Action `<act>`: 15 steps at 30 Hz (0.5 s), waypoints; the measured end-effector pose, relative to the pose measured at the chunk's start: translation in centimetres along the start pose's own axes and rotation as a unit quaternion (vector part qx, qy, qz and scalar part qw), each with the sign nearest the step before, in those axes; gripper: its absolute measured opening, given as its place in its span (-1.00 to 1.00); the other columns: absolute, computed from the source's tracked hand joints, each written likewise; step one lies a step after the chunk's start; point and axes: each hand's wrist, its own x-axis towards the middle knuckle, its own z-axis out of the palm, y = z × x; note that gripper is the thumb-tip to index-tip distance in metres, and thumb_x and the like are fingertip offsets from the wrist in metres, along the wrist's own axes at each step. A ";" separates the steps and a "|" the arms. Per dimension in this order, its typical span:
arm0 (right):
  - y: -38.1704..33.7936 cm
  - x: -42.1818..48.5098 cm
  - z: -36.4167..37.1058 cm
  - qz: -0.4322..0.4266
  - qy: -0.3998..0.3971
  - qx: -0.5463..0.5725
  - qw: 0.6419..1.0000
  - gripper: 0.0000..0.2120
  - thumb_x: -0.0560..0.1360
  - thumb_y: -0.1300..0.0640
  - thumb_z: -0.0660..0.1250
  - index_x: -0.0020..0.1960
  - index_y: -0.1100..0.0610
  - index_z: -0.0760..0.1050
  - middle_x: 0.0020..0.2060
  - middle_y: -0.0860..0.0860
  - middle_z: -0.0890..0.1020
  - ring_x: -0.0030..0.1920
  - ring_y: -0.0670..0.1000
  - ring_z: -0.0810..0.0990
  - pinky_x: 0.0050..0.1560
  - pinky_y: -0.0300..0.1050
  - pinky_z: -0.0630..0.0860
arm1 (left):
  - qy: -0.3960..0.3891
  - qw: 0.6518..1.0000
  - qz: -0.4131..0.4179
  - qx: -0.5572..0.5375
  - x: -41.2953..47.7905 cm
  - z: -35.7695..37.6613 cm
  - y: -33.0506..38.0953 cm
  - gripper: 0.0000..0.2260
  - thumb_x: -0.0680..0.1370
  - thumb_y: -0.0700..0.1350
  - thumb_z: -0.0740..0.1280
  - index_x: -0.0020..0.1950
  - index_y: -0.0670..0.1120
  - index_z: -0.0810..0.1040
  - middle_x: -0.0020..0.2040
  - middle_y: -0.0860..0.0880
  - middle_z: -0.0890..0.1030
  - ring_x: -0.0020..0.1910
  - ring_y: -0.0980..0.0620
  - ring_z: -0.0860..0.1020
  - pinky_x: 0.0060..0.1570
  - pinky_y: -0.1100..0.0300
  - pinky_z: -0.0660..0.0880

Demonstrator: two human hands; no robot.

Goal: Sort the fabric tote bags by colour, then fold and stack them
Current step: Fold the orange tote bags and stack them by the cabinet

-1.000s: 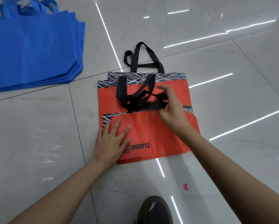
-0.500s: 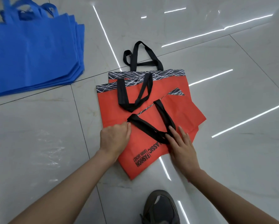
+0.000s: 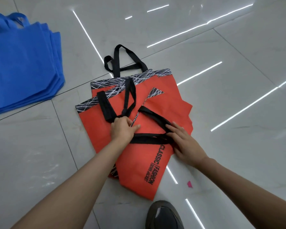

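Left hand (image 3: 123, 130) pinches top orange bag (image 3: 144, 159) edge, anchoring it; right hand (image 3: 182, 142) flat, fingers spread, tucking black strap (image 3: 149, 139) (blue stack (image 3: 21, 63) at ten o'clock).

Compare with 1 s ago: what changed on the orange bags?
The top orange bag has been turned from square to diagonal, its printed end now toward the person. The right hand left the bunched handles and now presses the top bag's black handle. The left hand went from flat near the bag's edge to gripping fabric mid-bag. The blue stack and lower orange bags stayed put.
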 end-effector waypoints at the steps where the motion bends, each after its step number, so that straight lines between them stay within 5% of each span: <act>1: 0.1 -0.1 -0.1 -0.002 0.004 -0.017 1.000 -0.58 0.41 0.20 0.06 0.23 0.18 0.45 0.39 0.10 0.39 0.46 0.09 0.18 0.39 0.13 0.17 | -0.011 0.998 0.008 -0.065 -0.1 0.0 0.0 -0.78 0.41 -0.04 0.48 -0.18 -0.07 0.47 -0.14 -0.06 0.54 -0.11 -0.04 0.50 -0.10 0.16 0.38; 3: 0.1 -0.5 -0.3 -0.001 0.009 -0.058 0.998 -0.53 0.41 0.17 0.09 0.31 0.15 0.40 0.42 0.07 0.36 0.46 0.09 0.18 0.44 0.08 0.14 | -0.048 0.978 0.014 -0.204 -0.6 -0.2 0.0 -0.78 0.43 -0.14 0.47 -0.25 -0.08 0.42 -0.30 0.00 0.47 -0.24 0.02 0.43 -0.25 0.23 0.34; 8: 0.3 -1.6 -0.6 0.011 0.006 -0.055 0.998 -0.41 0.49 0.07 0.11 0.51 0.07 0.12 0.49 -0.01 0.22 0.49 0.04 0.14 0.45 0.06 0.05 | -0.075 0.909 -0.052 -0.407 -1.1 -0.3 0.7 -0.82 0.45 -0.21 0.43 -0.22 -0.07 0.44 -0.29 -0.08 0.51 -0.28 0.02 0.48 -0.18 0.17 0.45; 15: 1.5 -0.9 -1.3 0.012 -0.015 -0.026 0.999 -0.35 0.52 -0.05 0.15 0.53 -0.08 -0.02 0.51 -0.03 0.16 0.46 0.08 0.23 0.38 0.21 0.25 | -0.119 0.862 -0.161 -0.465 -0.6 -1.3 2.3 -0.88 0.47 -0.16 0.42 -0.19 -0.07 0.48 -0.20 -0.03 0.57 -0.22 0.05 0.53 -0.24 0.21 0.52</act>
